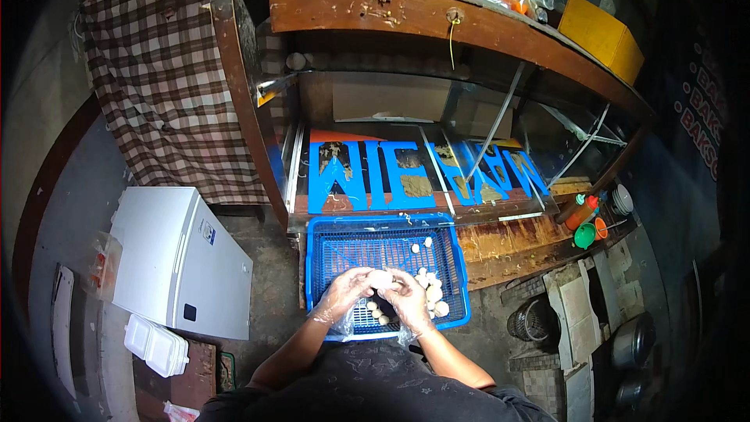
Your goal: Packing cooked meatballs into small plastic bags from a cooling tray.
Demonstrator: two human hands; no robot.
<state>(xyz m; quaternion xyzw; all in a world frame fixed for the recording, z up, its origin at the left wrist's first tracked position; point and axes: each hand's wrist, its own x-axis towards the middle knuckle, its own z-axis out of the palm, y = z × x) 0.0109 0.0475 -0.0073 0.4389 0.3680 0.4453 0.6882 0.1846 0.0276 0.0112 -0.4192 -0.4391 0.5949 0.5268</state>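
Observation:
Both my hands wear thin clear plastic gloves and meet over a blue plastic basket (463, 281). A large pale meatball (380, 279) is held between the fingertips of my left hand (344, 295) and my right hand (410, 303). Beside my right hand, smaller and larger meatballs (434, 293) lie clustered along the basket's right side. A few small meatballs (375, 312) rest between my wrists. Two more small ones (421, 245) sit apart towards the far right corner.
A wooden food stall with a glass case (375, 179) bearing blue lettering stands beyond the basket. Left are a white chest freezer (176, 258) and foam boxes (157, 344). To the right are sauce bottles (581, 213), a green cup (585, 235), a wire bin (527, 319) and metal pots (633, 340).

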